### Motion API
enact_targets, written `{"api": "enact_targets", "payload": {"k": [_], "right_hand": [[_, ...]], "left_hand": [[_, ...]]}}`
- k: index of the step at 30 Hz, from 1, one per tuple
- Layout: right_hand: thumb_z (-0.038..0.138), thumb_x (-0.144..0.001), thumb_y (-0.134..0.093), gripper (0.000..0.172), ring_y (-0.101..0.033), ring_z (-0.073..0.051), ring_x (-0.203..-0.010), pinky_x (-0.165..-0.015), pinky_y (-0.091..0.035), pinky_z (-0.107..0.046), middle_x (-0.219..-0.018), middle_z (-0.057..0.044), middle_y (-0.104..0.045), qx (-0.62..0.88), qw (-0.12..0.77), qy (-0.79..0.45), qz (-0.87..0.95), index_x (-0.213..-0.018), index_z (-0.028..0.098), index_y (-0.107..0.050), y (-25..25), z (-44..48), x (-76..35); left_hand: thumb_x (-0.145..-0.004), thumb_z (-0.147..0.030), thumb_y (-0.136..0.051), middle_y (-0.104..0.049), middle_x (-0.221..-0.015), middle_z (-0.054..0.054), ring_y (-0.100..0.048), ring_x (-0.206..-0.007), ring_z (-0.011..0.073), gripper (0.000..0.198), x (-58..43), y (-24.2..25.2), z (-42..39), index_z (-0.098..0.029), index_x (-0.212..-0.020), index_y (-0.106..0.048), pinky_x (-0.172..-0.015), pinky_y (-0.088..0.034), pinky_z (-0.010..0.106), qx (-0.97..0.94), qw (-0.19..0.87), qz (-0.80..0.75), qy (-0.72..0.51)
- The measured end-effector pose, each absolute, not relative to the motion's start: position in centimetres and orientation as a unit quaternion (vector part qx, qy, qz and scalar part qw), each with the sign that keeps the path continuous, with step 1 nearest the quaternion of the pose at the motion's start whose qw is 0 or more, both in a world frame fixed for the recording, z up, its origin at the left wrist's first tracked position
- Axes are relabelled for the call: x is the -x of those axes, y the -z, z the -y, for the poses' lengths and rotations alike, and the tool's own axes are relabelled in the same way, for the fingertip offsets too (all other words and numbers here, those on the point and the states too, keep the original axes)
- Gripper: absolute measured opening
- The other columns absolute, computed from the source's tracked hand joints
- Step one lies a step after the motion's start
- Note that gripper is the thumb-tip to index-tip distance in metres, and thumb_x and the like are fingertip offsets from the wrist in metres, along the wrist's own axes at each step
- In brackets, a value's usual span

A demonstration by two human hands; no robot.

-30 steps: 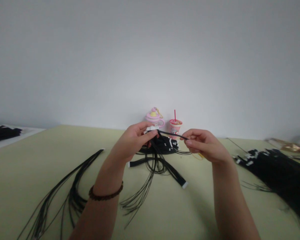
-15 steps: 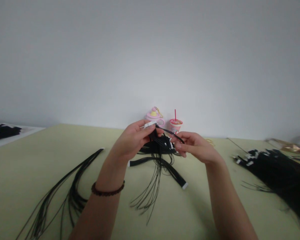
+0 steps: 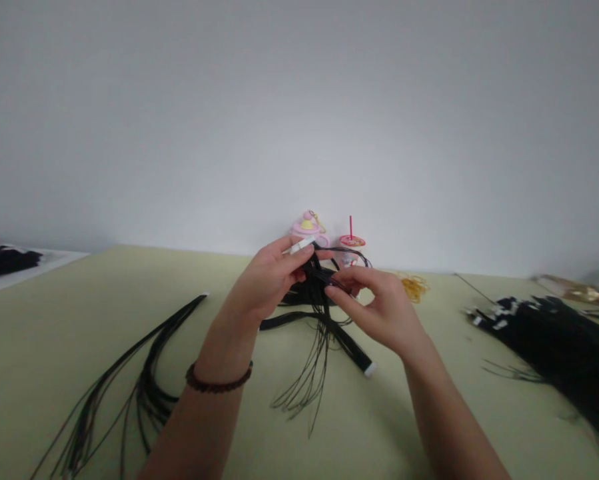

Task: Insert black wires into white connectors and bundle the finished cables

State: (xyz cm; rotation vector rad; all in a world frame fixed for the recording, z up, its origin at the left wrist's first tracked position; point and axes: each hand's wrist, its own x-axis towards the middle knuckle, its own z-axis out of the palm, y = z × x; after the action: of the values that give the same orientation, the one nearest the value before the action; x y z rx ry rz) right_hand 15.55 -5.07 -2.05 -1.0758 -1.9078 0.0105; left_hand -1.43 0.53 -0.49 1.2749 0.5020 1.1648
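My left hand [image 3: 264, 283] is closed on a bundle of thin black wires with a white connector [image 3: 299, 247] at its top, held above the table. The wires' loose ends [image 3: 306, 380] hang down to the tabletop. My right hand [image 3: 379, 310] pinches one black wire [image 3: 346, 252] that loops up from the connector, right beside my left fingers. A dark bead bracelet [image 3: 219, 383] sits on my left wrist.
Yellow-green table [image 3: 54, 320]. Loose black wires [image 3: 129, 380] lie at the left, a large pile of black wire harnesses [image 3: 554, 340] at the right, flat black cables [image 3: 352, 350] in the middle. Two pink toy cups [image 3: 309, 230] and yellow rubber bands [image 3: 413, 287] sit by the wall.
My right hand moved left toward my left hand, bending the black wire into a loop. The bundle rose slightly.
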Motion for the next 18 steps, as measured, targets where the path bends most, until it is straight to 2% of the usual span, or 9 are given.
{"api": "enact_targets", "payload": {"k": [2, 4, 10, 13, 18], "right_hand": [[0.024, -0.087, -0.061, 0.017, -0.054, -0.009, -0.054, -0.053, -0.037, -0.021, -0.06, 0.002, -0.062, 0.453, 0.416, 0.005, 0.788, -0.072, 0.016, -0.062, 2.1, 5.3, -15.0], [0.022, -0.091, -0.054, 0.023, -0.051, -0.009, -0.052, -0.051, -0.032, -0.022, -0.059, 0.001, -0.058, 0.461, 0.386, 0.02, 0.799, -0.069, 0.016, -0.058, 2.3, 5.7, -14.4], [0.019, -0.097, -0.039, 0.021, -0.061, -0.018, -0.067, -0.056, -0.032, -0.028, -0.077, -0.007, -0.067, 0.479, 0.288, 0.08, 0.826, -0.088, 0.015, -0.057, 4.3, 6.7, -11.2], [0.018, -0.097, -0.038, 0.02, -0.063, -0.02, -0.071, -0.058, -0.034, -0.029, -0.082, -0.008, -0.068, 0.471, 0.288, 0.116, 0.826, -0.091, 0.016, -0.057, 5.7, 6.1, -9.7], [0.014, -0.093, -0.048, 0.012, -0.064, -0.021, -0.065, -0.054, -0.031, -0.03, -0.075, -0.006, -0.067, 0.493, 0.293, 0.206, 0.793, -0.085, 0.017, -0.057, 7.5, 4.6, -8.7]], "left_hand": [[-0.078, -0.028, -0.071, -0.075, -0.088, 0.01, -0.06, -0.064, 0.0112, 0.02, 1.3, 0.7, -0.6, -0.013, -0.089, -0.062, -0.059, -0.046, 0.022, -0.552, 0.597, -0.239, -0.53], [-0.078, -0.03, -0.07, -0.075, -0.088, 0.009, -0.059, -0.064, 0.0106, 0.021, 1.1, 0.9, -0.7, -0.014, -0.089, -0.061, -0.055, -0.044, 0.02, -0.541, 0.581, -0.252, -0.554], [-0.083, -0.022, -0.065, -0.075, -0.09, 0.009, -0.063, -0.065, 0.0117, 0.016, 0.4, 0.8, -0.8, -0.015, -0.097, -0.06, -0.05, -0.045, 0.018, -0.465, 0.639, -0.245, -0.561], [-0.085, -0.017, -0.062, -0.075, -0.09, 0.01, -0.065, -0.064, 0.0126, 0.012, 0.1, 0.4, -0.6, -0.014, -0.096, -0.06, -0.053, -0.05, 0.02, -0.434, 0.657, -0.245, -0.566], [-0.084, -0.02, -0.064, -0.075, -0.091, 0.009, -0.068, -0.068, 0.0151, 0.015, -0.1, 0.6, -0.4, -0.015, -0.098, -0.061, -0.058, -0.054, 0.024, -0.44, 0.642, -0.25, -0.576]]}}
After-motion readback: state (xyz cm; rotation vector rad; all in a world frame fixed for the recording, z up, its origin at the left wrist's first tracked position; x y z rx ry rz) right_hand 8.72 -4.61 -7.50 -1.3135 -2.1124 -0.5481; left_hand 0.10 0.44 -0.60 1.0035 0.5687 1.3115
